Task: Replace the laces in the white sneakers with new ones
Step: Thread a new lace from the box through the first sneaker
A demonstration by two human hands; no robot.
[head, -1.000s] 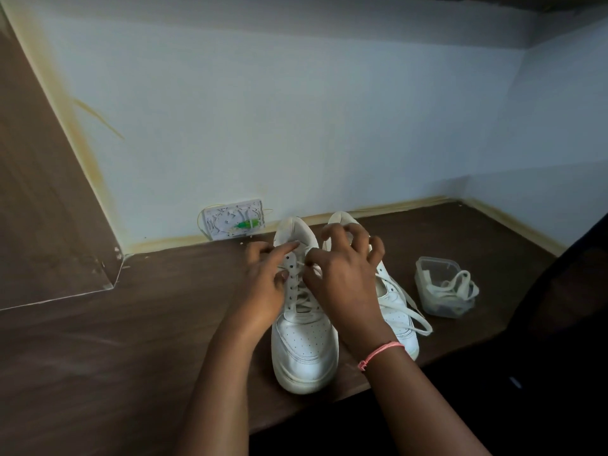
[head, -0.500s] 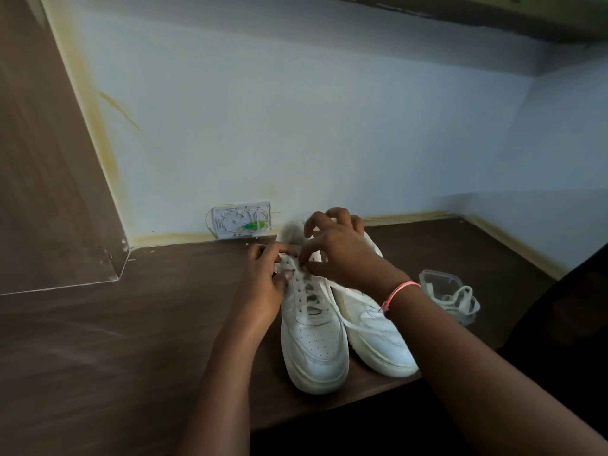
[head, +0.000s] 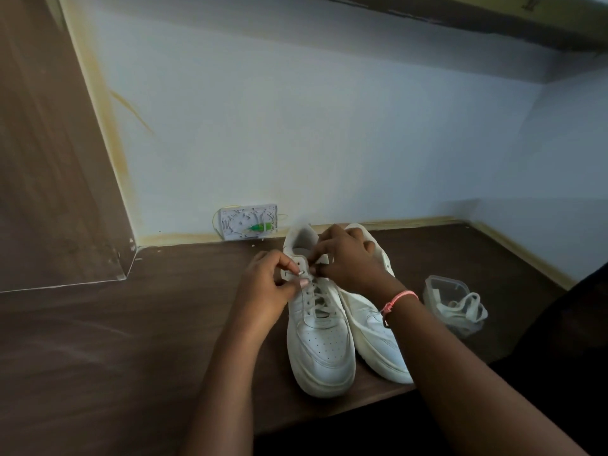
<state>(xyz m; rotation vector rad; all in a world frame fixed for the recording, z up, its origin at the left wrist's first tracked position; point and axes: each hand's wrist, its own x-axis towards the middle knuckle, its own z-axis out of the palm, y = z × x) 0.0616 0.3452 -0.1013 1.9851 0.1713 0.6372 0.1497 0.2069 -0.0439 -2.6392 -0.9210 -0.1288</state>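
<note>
Left hand (head: pixel 266 287): I pinch the lace tip (head: pixel 301 273) at a top eyelet.
Right hand (head: pixel 345 258): I pinch the tongue, steadying the near sneaker (head: pixel 320 337).
Surface (head: pixel 131 340): tub (head: pixel 452 302) of laces waits nearby.

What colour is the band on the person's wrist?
Pink, a thin cord bracelet on the right wrist, seen in the head view.

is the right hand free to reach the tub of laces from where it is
Probably not yet: the right hand is pinching the lace at the top of the left sneaker. The tub sits unblocked just right of the other sneaker.
</note>
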